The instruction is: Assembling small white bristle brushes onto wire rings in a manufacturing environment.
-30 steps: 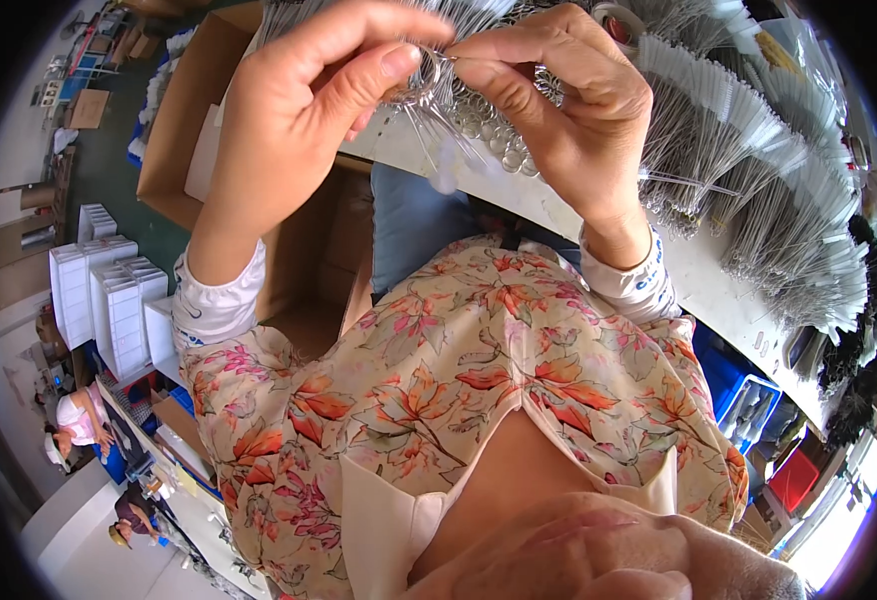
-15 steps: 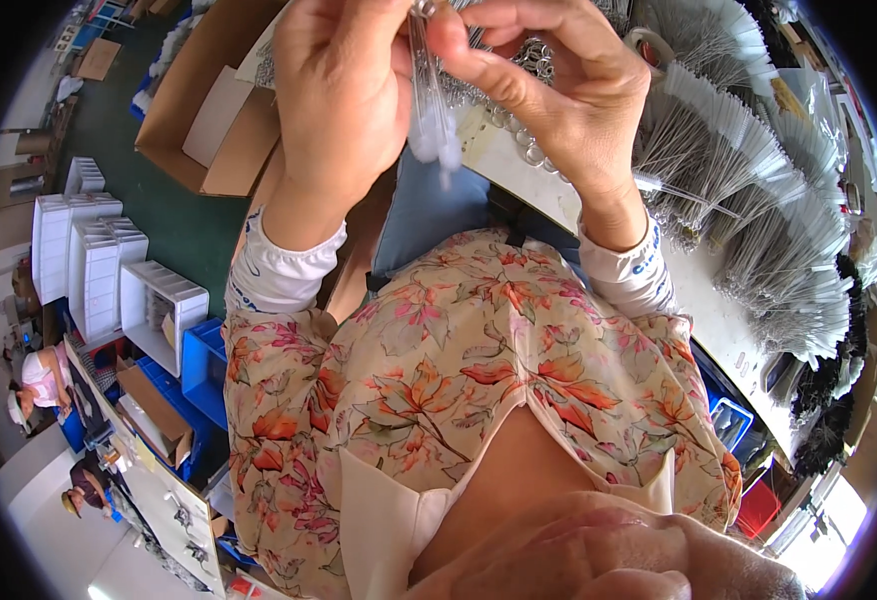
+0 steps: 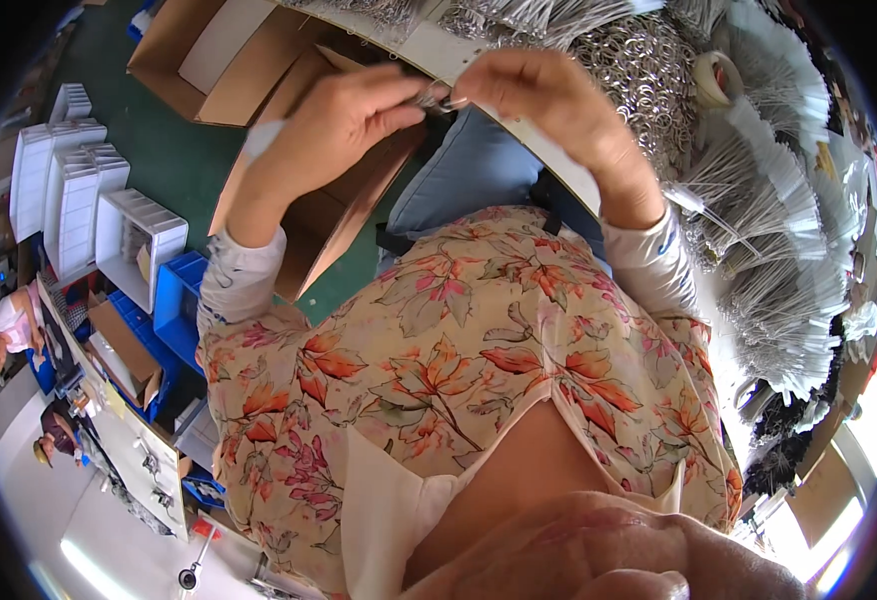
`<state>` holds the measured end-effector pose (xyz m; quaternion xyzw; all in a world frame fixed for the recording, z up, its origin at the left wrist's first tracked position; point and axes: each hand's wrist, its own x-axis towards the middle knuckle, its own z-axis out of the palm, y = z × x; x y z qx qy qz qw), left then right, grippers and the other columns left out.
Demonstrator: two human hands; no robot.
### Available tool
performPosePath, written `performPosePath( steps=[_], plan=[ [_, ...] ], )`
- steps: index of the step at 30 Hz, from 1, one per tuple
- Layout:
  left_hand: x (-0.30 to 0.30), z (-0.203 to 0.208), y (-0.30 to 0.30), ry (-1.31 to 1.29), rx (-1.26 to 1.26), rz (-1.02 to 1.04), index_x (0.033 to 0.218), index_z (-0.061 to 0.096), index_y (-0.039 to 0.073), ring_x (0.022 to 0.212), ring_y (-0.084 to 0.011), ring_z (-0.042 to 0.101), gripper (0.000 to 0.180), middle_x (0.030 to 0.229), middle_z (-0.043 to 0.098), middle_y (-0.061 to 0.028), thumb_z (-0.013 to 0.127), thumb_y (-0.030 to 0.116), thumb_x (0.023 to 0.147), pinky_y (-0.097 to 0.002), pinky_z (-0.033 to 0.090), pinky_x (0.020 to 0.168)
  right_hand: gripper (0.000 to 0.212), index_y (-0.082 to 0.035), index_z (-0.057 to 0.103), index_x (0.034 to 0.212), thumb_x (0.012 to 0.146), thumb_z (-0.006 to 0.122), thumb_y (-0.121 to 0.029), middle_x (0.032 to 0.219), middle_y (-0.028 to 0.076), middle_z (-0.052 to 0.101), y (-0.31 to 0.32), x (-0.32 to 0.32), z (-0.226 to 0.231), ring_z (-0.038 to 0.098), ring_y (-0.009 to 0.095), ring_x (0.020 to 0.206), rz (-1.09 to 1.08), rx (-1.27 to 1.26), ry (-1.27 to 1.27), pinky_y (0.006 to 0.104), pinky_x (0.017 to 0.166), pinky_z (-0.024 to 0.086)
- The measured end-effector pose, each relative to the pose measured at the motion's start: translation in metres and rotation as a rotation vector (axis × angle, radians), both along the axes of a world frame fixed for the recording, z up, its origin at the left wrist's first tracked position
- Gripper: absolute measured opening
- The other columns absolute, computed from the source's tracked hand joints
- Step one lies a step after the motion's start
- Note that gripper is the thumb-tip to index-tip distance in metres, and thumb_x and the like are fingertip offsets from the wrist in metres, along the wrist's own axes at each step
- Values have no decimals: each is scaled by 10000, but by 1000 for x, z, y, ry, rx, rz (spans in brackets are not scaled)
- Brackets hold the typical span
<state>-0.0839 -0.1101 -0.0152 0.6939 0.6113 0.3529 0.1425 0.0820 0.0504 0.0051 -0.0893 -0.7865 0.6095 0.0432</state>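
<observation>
My left hand (image 3: 324, 130) is closed in a pinch on the wire ends of a few thin wire brushes. Their pale bristle ends (image 3: 264, 138) poke out, blurred, behind that hand near the wrist. Between the fingertips of both hands sits a small metal ring (image 3: 445, 98), smeared by motion. My right hand (image 3: 557, 105) pinches the ring from the other side with thumb and forefinger. Beside the right hand lies a big heap of metal split rings (image 3: 644, 80) on the white table (image 3: 559, 160). Both hands are raised over the table's near edge.
Bundles of white-bristled wire brushes (image 3: 784, 300) cover the table's right side, near a roll of tape (image 3: 719, 80). Open cardboard boxes (image 3: 319, 225) stand at left, with white plastic crates (image 3: 139, 240) and a blue bin (image 3: 181, 310) farther off. Two people work at far left.
Both hands have moved down in the picture and spread slightly. The brushes, which hung below the left hand, now point left behind it. More of the ring heap shows.
</observation>
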Motion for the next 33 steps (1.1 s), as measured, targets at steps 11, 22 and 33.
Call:
performPosePath(
  steps=[11,22,33],
  plan=[
    [-93,-333,-43,249,-613,257,1062,583,61,860,-386,597,299,913,626,-212,554,247,830,-440,482,784,203,12,605,1006,868,594,-136,806,-1,575,-7,69,-57,480,60,704,-262,-360,-351,193,645,388],
    [-35,-278,-1,197,-553,305,1083,565,41,945,-328,603,302,997,619,-204,475,244,878,-407,474,815,175,-8,630,975,862,586,-134,822,-3,592,3,75,-55,499,65,722,-317,-340,-301,196,660,411],
    [-60,-400,-24,484,-446,-40,1205,522,98,1012,-318,557,371,1113,573,-183,455,293,897,-418,444,845,148,2,626,961,834,620,-74,876,67,647,33,158,12,600,119,825,-522,-15,28,249,727,479]
  ],
)
